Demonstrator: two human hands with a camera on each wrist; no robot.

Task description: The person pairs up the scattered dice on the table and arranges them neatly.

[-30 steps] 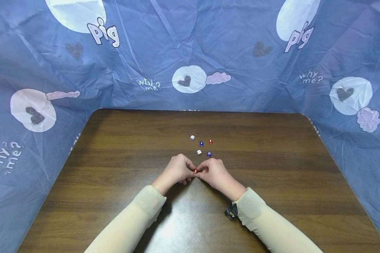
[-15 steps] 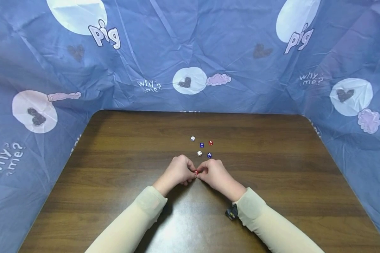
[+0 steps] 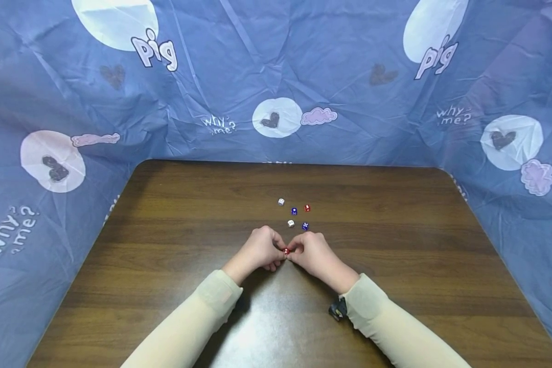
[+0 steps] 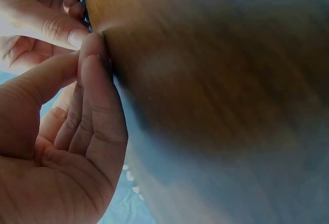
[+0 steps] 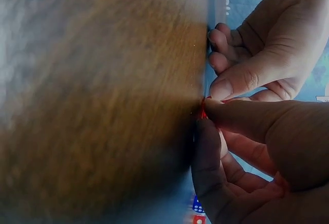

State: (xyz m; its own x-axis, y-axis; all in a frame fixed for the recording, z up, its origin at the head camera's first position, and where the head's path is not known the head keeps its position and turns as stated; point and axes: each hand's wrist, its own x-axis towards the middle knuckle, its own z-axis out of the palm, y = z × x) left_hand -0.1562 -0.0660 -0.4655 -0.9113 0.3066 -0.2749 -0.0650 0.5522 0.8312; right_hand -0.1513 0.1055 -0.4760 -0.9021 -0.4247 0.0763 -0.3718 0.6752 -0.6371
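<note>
Together, fingers (image 5: 207, 144) of left hand (image 3: 262, 247) and right hand (image 3: 315, 251) pinch a red die (image 3: 286, 251).

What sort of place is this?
Likely a makeshift indoor tabletop booth, though the room beyond is hidden. Signs: creased blue printed sheeting rising behind and on both sides of a wood-grain table, and a few small dice lying on it.
</note>
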